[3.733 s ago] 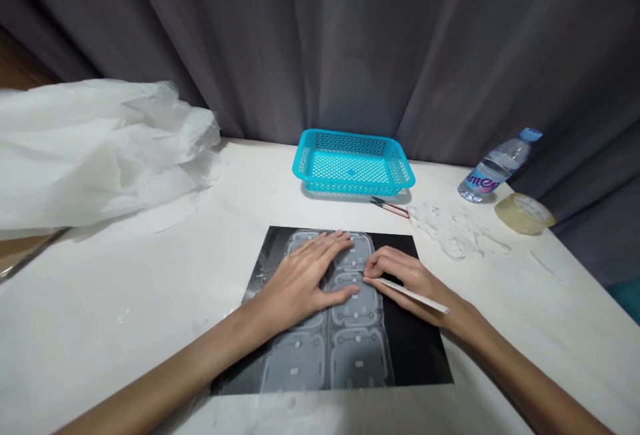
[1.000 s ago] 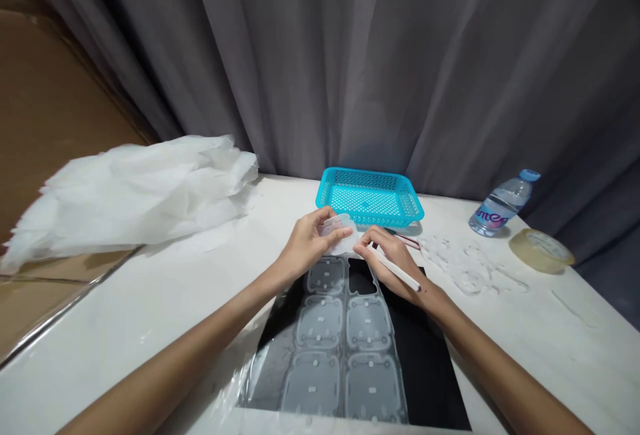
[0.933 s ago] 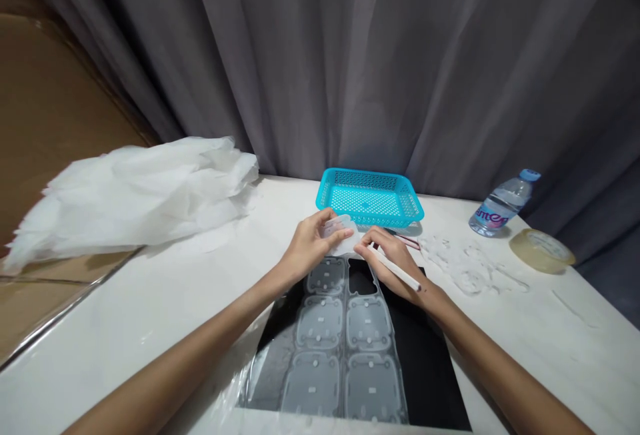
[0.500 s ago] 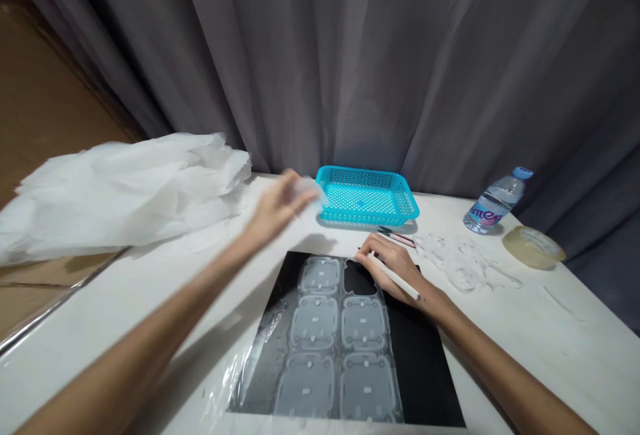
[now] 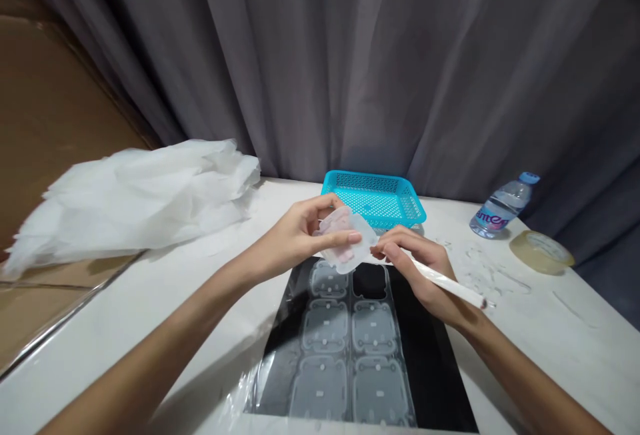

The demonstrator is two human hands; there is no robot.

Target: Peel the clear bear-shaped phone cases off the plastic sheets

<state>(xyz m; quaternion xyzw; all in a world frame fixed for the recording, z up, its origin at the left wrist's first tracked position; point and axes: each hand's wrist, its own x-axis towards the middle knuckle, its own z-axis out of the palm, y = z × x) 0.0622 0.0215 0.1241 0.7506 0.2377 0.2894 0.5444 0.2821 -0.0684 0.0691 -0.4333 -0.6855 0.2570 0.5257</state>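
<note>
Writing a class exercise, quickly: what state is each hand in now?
Left hand: closed, pinching a translucent piece.
Right hand: closed, holding a white stick; whether it touches the piece can't be told.

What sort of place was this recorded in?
Probably a makeshift indoor workspace: a white table in front of a grey curtain, with a roll of tape on it.

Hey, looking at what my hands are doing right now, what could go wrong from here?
The thin translucent piece could bend or slip, since your left hand only pinches it. Your right hand also carries a slim white tool close by; its front end is hidden, so if sharp, it might nick the piece or a finger. The clear film runs past the black mat and might snag.
</note>
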